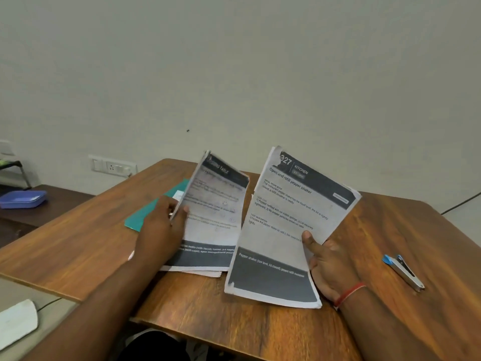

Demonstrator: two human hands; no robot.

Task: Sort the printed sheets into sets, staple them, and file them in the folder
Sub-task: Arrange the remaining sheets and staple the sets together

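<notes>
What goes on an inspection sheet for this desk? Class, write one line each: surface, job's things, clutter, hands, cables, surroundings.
Surface: wooden table.
Job's things: pepper shaker sheets and blurred sheets both lifted; flat pile beneath; teal folder behind; stapler lying right.
Clutter: nothing seen.
Hands: left hand grips blurred sheets; right hand grips pepper shaker sheets.
Cables: dark cable off the right edge; thin cable lower left.
Surroundings: wall socket; blue tray on side surface.
</notes>
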